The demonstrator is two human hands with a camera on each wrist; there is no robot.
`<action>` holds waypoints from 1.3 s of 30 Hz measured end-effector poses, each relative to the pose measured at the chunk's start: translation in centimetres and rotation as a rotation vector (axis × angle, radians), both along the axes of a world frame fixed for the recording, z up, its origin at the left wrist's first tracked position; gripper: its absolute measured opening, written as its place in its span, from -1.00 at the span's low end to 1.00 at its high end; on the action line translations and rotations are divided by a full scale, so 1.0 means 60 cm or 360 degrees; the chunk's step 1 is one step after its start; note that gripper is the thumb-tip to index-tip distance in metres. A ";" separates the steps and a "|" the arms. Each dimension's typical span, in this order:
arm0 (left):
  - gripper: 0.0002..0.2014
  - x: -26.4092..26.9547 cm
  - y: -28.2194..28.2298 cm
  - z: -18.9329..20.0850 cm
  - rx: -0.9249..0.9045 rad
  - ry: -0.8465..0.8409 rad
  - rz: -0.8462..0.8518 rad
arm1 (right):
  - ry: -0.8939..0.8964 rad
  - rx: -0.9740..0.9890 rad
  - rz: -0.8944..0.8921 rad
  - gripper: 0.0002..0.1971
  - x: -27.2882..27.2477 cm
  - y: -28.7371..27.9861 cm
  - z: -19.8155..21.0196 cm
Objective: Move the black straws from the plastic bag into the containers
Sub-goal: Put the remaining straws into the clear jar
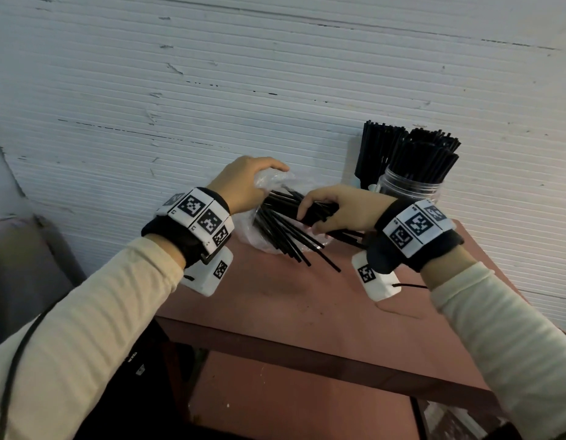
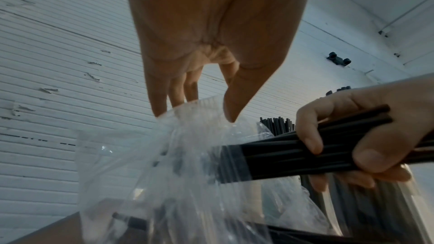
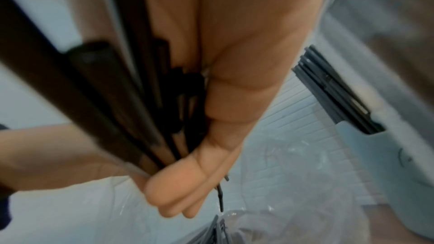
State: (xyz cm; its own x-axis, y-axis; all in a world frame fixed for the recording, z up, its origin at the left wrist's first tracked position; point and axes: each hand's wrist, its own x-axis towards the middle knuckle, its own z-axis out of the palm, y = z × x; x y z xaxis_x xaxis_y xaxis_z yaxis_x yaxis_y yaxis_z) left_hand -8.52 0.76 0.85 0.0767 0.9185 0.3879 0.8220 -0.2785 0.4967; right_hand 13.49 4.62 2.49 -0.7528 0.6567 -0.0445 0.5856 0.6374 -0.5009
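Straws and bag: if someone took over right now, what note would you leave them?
Left hand: holds the top of the plastic bag, keeping it up on the table.
Right hand: grips a bundle of black straws, one end inside the bag.
Done: two containers by the wall already stand full of straws.
Left: pull this bundle free, put it in a container, then clear the loose straws spilling from the bag.
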 end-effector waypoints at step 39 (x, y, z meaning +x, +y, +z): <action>-0.81 0.321 -0.022 -0.030 -0.0669 -0.0996 -0.0779 | 0.0317 0.0924 -0.0260 -0.70 0.163 -0.109 0.075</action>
